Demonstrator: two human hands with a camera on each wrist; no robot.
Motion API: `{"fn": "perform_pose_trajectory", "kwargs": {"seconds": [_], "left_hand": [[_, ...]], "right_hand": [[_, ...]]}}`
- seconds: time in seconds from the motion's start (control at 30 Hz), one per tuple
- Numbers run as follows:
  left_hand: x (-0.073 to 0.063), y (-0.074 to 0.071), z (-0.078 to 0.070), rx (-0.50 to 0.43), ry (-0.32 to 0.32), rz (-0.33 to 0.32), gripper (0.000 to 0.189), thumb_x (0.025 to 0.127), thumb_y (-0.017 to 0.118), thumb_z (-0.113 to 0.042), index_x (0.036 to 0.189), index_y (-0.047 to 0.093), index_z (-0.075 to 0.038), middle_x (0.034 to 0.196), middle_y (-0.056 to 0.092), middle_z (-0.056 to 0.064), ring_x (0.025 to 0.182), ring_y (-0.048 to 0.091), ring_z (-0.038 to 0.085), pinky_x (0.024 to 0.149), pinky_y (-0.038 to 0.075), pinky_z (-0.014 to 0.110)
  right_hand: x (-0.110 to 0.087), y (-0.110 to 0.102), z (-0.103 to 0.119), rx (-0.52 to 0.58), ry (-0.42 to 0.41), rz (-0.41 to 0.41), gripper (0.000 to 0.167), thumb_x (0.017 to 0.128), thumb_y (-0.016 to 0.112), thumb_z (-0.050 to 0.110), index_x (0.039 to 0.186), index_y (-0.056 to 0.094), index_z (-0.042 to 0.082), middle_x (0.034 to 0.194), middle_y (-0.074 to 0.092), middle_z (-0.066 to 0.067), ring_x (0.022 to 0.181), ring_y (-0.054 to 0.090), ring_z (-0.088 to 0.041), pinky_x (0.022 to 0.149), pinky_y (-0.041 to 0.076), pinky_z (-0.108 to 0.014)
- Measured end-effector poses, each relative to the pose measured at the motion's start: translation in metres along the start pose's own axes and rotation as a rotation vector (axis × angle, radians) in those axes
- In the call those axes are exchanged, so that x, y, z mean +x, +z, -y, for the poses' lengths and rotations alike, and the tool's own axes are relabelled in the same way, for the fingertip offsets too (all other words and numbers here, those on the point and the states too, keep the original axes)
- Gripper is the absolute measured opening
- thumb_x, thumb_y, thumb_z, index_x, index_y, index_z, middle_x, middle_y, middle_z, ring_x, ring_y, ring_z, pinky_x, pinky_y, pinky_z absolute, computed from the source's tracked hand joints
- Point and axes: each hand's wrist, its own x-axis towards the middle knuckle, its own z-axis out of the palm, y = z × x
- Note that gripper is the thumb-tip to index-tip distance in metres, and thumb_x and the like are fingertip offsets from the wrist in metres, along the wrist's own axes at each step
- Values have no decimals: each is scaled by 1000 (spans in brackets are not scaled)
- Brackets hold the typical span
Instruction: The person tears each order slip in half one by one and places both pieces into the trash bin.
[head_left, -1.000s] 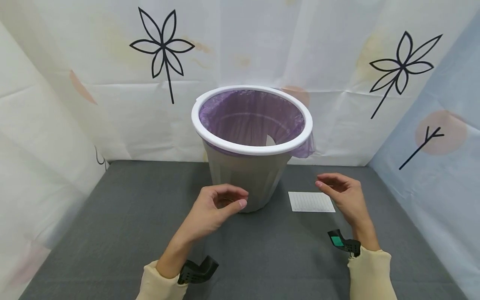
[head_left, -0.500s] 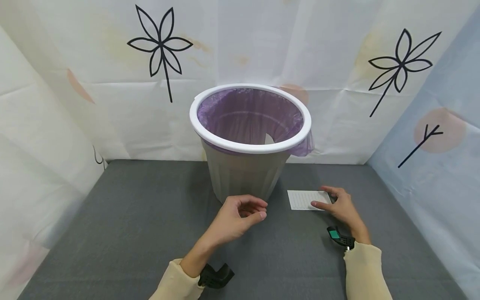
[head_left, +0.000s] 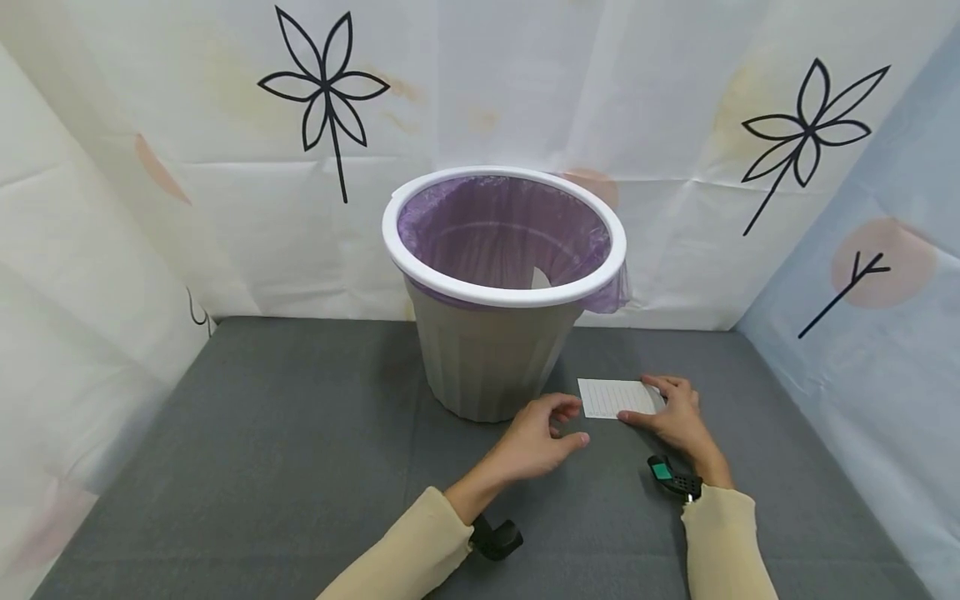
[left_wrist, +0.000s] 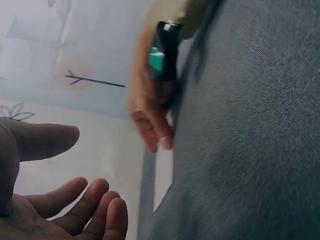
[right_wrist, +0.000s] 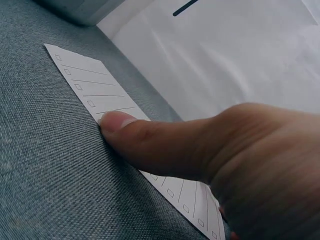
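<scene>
A small white sheet of lined paper (head_left: 611, 398) with checkboxes along one side lies on the grey cloth, right of the bin. My right hand (head_left: 675, 421) holds it across its right part, thumb at the near edge and fingers at the far edge. The right wrist view shows the thumb (right_wrist: 145, 142) against the paper's edge; the fingers are mostly hidden there. My left hand (head_left: 543, 437) hovers near the paper's left end, thumb and loosely curled fingers apart with nothing between them. In the left wrist view this left hand (left_wrist: 65, 200) is apart from the paper.
Behind the hands stands a waste bin (head_left: 491, 358) with a white rim and a purple liner bag (head_left: 495, 229). A white scrap (head_left: 539, 279) shows inside it. Fabric walls with flower drawings enclose the grey tabletop (head_left: 262, 467) at the back and sides.
My right hand has come down onto the paper and now grips its edges. My left hand has moved right, from in front of the bin to beside the paper's left end.
</scene>
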Motion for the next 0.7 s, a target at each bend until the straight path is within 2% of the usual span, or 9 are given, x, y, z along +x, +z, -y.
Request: {"fn": "perform_pose_trajectory", "kwargs": {"seconds": [0.2, 0.37, 0.57, 0.7], "left_hand": [[38, 26, 13, 116, -38, -24, 56, 96, 68, -17, 145, 47, 2, 131, 58, 13, 124, 55, 27, 103, 45, 35], [63, 36, 27, 170, -59, -79, 59, 95, 69, -14, 147, 45, 2, 138, 53, 17, 129, 51, 29, 109, 40, 37], [80, 47, 37, 245, -68, -182, 64, 89, 74, -10, 147, 47, -1, 142, 48, 16, 134, 46, 28, 112, 37, 37], [88, 55, 40, 342, -129, -242, 68, 87, 79, -15, 146, 49, -1, 136, 48, 17, 130, 46, 29, 111, 37, 37]], "right_hand": [[-2, -3, 0, -5, 12, 7, 88, 79, 88, 31, 143, 45, -11, 144, 27, -37, 129, 24, -53, 99, 29, -68], [-1, -2, 0, 9, 3, 10, 86, 79, 88, 28, 143, 45, -13, 145, 26, -38, 130, 23, -53, 100, 29, -68], [0, -3, -1, 9, -5, 16, 86, 80, 88, 28, 142, 46, -12, 145, 26, -37, 130, 23, -53, 100, 28, -69], [0, -4, -2, 17, -8, 18, 85, 80, 88, 28, 142, 46, -12, 145, 27, -37, 130, 22, -54, 100, 28, -68]]}}
